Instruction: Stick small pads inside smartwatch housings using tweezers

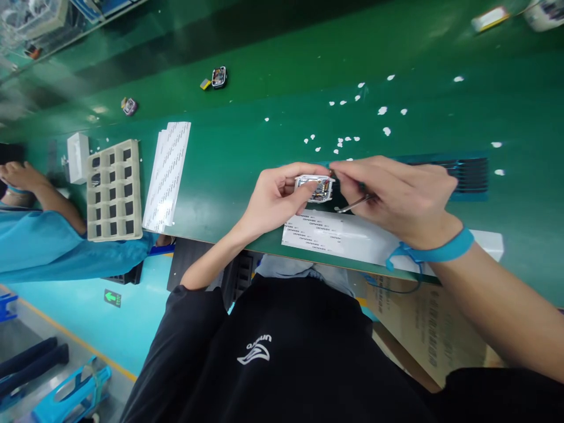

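A small white-framed device with exposed inner parts [324, 189] is gripped between the thumb and fingers of my left hand [275, 200]. Close by on its right, my right hand [392, 197] has its thumb and index finger pinched near the device's upper right corner; whether anything small is between those fingertips cannot be made out. A thin metal tool [355, 203] is held in the same hand, its tip pointing left, just above a white printed sheet [315, 232]. A blue strap circles my right wrist.
Beyond my hands, small white scraps [382, 110] dot the green table [247, 147]. A dark strip in blue film [471, 176] lies right. Leftward are printed sheets [167, 176], a beige compartment tray [113, 191], a white box [78, 157] and another person's arm [59, 202].
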`<state>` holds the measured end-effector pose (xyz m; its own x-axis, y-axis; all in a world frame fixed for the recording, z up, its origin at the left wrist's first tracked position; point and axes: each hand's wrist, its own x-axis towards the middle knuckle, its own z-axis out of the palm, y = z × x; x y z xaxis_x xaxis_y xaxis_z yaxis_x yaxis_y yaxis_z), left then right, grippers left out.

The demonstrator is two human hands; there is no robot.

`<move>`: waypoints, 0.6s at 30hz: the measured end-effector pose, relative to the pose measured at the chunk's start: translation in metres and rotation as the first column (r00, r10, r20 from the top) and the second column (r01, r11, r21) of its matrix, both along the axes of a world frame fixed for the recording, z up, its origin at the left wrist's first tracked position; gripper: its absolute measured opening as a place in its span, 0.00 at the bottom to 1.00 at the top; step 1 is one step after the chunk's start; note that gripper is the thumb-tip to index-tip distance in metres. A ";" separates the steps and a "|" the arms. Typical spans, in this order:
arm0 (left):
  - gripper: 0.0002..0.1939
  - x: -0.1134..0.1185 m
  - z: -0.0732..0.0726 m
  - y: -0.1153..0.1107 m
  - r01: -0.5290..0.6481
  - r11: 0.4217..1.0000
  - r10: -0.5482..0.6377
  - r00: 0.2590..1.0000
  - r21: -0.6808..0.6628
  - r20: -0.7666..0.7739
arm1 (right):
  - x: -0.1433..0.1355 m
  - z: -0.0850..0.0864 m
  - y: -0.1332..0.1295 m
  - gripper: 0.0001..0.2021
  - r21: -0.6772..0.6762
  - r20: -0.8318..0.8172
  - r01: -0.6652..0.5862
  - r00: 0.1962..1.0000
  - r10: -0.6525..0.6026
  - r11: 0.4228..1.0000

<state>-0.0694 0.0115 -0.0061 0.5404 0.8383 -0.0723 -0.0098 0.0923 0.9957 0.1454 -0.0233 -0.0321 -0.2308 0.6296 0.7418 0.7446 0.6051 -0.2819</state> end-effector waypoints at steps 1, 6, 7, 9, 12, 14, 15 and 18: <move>0.06 0.000 0.000 0.000 -0.003 1.000 0.003 1.000 0.000 0.002 | 0.000 0.001 0.001 0.16 -0.015 -0.009 0.020 1.000 -0.020 1.000; 0.05 0.002 0.000 -0.001 -0.016 0.999 0.016 1.000 -0.045 -0.011 | 0.010 0.002 0.004 0.14 -0.265 0.008 -0.011 1.000 0.013 0.964; 0.05 0.002 0.000 -0.001 -0.020 0.999 0.019 1.000 -0.048 -0.017 | 0.013 0.001 0.003 0.12 -0.308 0.017 -0.031 0.999 0.038 0.951; 0.05 0.003 0.000 -0.002 -0.045 0.998 0.044 0.998 -0.034 -0.037 | 0.016 -0.002 0.001 0.14 -0.341 0.014 -0.058 0.998 0.066 0.938; 0.08 0.006 -0.003 -0.007 -0.099 0.995 0.100 0.993 0.015 -0.065 | 0.016 -0.007 -0.003 0.19 -0.275 0.045 -0.086 0.994 0.102 0.957; 0.08 0.008 -0.006 -0.013 -0.128 0.990 0.131 0.989 0.057 -0.071 | 0.013 -0.008 -0.006 0.20 -0.223 0.093 -0.105 0.987 0.128 0.969; 0.08 0.010 -0.008 -0.016 -0.138 0.987 0.144 0.987 0.079 -0.072 | 0.011 -0.007 -0.007 0.21 -0.207 0.112 -0.106 0.985 0.131 0.973; 0.10 0.014 -0.014 -0.024 -0.186 0.972 0.196 0.979 0.143 -0.055 | 0.007 -0.004 -0.009 0.23 -0.215 0.143 -0.078 0.984 0.110 0.974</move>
